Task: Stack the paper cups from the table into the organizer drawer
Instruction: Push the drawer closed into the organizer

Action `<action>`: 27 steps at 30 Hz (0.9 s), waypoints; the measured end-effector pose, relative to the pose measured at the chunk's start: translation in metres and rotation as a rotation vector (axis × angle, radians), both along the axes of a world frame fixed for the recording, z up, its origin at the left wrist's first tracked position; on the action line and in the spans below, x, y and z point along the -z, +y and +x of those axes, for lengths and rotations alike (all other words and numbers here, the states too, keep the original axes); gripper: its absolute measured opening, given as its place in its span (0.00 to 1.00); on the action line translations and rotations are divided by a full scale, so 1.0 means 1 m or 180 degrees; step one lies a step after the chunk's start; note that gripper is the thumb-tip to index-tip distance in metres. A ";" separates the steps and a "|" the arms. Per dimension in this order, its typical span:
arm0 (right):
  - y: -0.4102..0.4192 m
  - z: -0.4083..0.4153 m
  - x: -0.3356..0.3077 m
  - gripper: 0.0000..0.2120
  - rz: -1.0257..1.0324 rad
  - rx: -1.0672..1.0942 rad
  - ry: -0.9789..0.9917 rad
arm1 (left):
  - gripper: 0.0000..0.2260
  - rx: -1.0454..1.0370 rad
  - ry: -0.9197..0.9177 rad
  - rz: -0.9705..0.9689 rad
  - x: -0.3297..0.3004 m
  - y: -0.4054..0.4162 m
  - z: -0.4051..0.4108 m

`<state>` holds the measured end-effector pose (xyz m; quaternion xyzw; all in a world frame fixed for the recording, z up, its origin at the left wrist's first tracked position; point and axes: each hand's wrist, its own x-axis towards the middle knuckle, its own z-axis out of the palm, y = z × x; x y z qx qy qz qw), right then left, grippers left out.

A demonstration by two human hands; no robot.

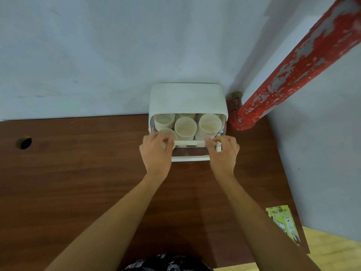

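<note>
A white organizer [187, 98] stands against the wall at the back of the brown table [78, 173]. Its clear drawer [190, 142] is pulled part way out and holds several cream paper cups [185, 128], upright with open mouths up. My left hand [156, 153] grips the drawer's front left corner, close to a cup [168, 133] at that corner. My right hand [222, 153] grips the front right corner, fingers curled over the white rim. Whether the left fingers also touch the cup I cannot tell.
A red pipe [293, 65] with peeling paint runs down to the table's back right corner, close beside the organizer. A round cable hole [23, 142] sits in the table at far left. A yellow-green leaflet [283, 223] lies at the right edge.
</note>
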<state>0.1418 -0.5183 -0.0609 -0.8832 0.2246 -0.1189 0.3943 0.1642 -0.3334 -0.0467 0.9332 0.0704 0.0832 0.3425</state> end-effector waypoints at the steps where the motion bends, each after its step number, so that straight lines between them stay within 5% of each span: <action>1: 0.000 0.005 -0.003 0.12 0.0168 0.0141 0.0020 | 0.06 -0.0440 0.0313 -0.0293 -0.004 0.002 0.003; 4: 0.000 0.021 -0.012 0.09 0.0705 0.0621 0.0227 | 0.18 -0.1312 0.1415 -0.1459 -0.005 0.013 0.017; 7: 0.002 0.032 -0.022 0.24 0.1558 0.1050 0.0358 | 0.31 -0.1281 0.2077 -0.2523 -0.003 0.023 0.031; 11: -0.004 0.041 -0.026 0.42 0.2091 0.1468 0.0988 | 0.31 -0.1390 0.2477 -0.3618 -0.004 0.027 0.039; 15: -0.011 0.040 -0.023 0.27 0.4051 0.1333 0.0909 | 0.21 -0.1537 0.2716 -0.4708 -0.006 0.023 0.033; 17: -0.011 0.038 -0.021 0.20 0.4506 0.1244 0.0773 | 0.16 -0.1683 0.2666 -0.4995 -0.006 0.020 0.029; 23: -0.012 0.028 -0.005 0.28 0.4382 0.1233 0.0787 | 0.19 -0.1883 0.2563 -0.4606 0.004 0.018 0.029; 27: -0.010 0.019 -0.005 0.34 0.3150 0.1260 0.1235 | 0.30 -0.1578 0.2465 -0.2959 0.016 0.017 0.021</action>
